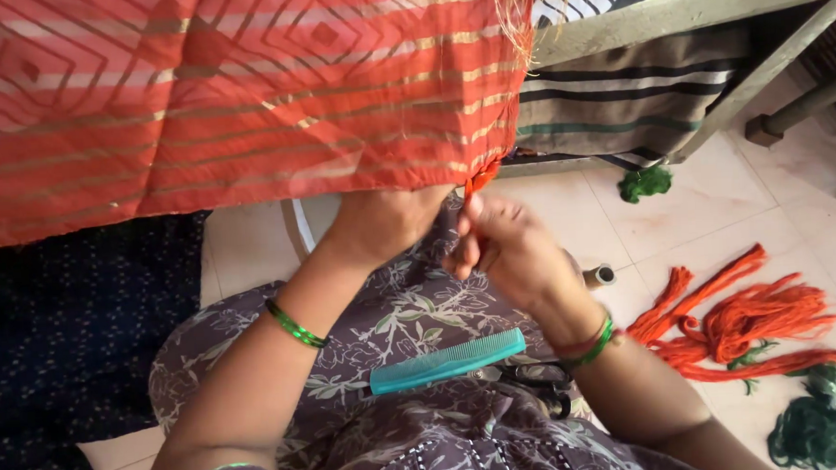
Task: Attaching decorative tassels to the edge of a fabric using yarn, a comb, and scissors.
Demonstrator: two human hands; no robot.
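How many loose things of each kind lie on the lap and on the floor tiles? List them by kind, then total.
Teal comb: 1
Black scissors: 1
Orange yarn bundle: 1
Green yarn bundles: 2
Small spool: 1
Total: 6

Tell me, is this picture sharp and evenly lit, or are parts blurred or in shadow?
Head view: soft daylight, no harsh glare; the orange cloth and teal comb are sharp; the right hand is slightly blurred, the left hand partly shaded under the cloth's edge; the dark fabric at left loses detail; straight frame edges bow a little, wide-angle.
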